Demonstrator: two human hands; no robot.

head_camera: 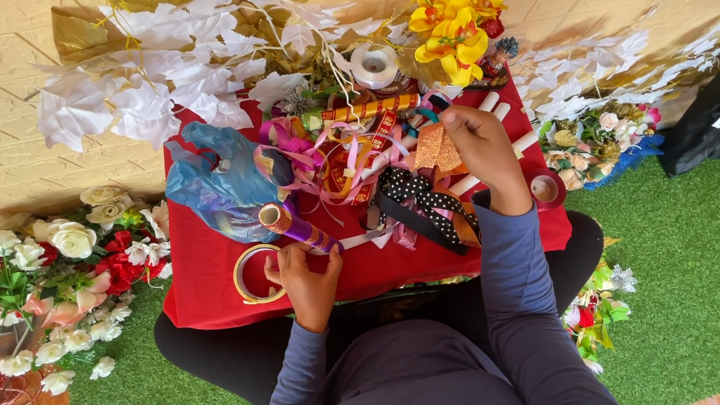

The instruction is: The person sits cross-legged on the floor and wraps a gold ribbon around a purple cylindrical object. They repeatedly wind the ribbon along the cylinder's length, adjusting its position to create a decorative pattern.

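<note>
Two grips: left hand (304, 279) clutches shiny purple roll (294, 225), right hand (479, 150) pinches glittery orange ribbon (435, 147)

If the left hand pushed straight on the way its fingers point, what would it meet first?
Most likely the purple foil roll lying just beyond the left hand, whose fingertips seem to touch it already; the blue plastic bag lies further along. Depth is hard to judge from above.

A red-covered counter (211, 285) carries ribbons (416, 197), a tape ring (249, 275), a blue bag (219, 184) and a foil roll (293, 226).
</note>
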